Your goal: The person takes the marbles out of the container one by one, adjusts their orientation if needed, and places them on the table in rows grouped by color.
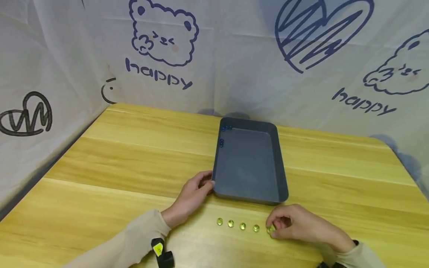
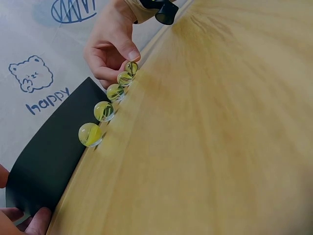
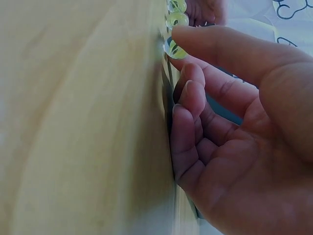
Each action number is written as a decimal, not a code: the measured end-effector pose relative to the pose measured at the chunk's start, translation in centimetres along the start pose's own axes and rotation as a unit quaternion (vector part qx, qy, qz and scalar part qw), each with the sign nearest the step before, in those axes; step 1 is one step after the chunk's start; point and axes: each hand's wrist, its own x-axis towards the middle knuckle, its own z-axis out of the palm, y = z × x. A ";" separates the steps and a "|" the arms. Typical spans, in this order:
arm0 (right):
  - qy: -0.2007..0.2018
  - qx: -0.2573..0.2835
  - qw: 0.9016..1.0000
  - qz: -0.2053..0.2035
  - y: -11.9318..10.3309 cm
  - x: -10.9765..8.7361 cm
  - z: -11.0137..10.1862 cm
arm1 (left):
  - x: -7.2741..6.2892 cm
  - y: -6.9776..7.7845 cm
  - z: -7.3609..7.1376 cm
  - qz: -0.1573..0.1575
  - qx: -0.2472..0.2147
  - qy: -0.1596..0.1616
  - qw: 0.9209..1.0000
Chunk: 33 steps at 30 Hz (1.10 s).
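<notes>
My right hand (image 1: 298, 225) pinches a clear yellow-green marble (image 1: 270, 229) between thumb and forefinger, at the right end of a row. The other fingers are curled towards the palm, low over the table, in the right wrist view. Several matching marbles, such as the leftmost marble (image 2: 90, 134), line up along the near side of a dark grey rectangular tray (image 1: 248, 163). With its fingers and thumb, my left hand (image 1: 194, 193) holds the tray at its near left corner. Small dark blue marbles (image 1: 221, 143) lie in the tray along its far left walls.
The wood-grain table (image 1: 134, 160) carries the tray and the row. A white cloth (image 1: 234, 56) with drawn bears, hearts and writing hangs behind the table and along its left side. The tray's far end is near the table's back edge.
</notes>
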 end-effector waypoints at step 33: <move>-0.021 0.039 0.998 0.034 0.0 -0.1 -0.6 | 0.0 0.2 0.0 0.006 -0.001 -0.002 1.000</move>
